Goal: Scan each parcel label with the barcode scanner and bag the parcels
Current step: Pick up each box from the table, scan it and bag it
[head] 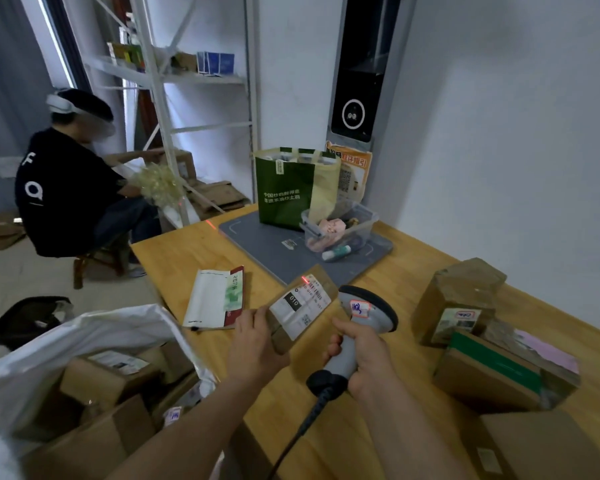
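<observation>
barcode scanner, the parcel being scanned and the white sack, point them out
barcode scanner (pixel 360 308): head view, sticker on its head
parcel (pixel 300 306): head view, its white label
white sack (pixel 94 327): head view, folded-back fabric at its mouth

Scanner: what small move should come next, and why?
Probably tilt the scanner slightly down, so its beam crosses the barcode: now the red mark sits only at the far corner of the label, on the parcel in the left hand.

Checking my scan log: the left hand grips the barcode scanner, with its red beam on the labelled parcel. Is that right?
Not quite. The right hand grips the barcode scanner; the left hand holds the labelled parcel. The red beam does fall on its label, as the head view shows.
</observation>
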Tool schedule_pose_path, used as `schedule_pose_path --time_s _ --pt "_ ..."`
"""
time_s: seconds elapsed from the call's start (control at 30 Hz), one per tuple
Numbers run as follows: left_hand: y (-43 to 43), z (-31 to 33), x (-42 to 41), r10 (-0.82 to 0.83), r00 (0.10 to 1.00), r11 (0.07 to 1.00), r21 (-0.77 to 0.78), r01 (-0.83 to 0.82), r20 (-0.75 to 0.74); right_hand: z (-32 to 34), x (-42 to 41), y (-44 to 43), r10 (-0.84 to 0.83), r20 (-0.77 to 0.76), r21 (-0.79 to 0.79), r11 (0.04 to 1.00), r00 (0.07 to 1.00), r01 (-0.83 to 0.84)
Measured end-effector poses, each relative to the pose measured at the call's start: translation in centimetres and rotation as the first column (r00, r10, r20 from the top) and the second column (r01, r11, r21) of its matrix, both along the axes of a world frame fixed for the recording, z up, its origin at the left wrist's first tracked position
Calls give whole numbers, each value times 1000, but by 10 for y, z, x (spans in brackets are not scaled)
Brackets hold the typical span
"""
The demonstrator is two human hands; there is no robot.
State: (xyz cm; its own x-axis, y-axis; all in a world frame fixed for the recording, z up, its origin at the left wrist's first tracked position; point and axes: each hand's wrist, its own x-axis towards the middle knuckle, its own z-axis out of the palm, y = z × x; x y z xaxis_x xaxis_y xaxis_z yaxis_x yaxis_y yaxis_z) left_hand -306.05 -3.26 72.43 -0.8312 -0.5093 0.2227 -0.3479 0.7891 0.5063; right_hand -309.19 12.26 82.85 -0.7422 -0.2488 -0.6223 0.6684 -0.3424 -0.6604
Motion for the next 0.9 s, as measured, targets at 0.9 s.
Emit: schedule_pose_path --time_s 0.9 --pt "-137 -1 154 674 684 631 265 -729 277 -43 36 -100 430 65 -26 903 900 -430"
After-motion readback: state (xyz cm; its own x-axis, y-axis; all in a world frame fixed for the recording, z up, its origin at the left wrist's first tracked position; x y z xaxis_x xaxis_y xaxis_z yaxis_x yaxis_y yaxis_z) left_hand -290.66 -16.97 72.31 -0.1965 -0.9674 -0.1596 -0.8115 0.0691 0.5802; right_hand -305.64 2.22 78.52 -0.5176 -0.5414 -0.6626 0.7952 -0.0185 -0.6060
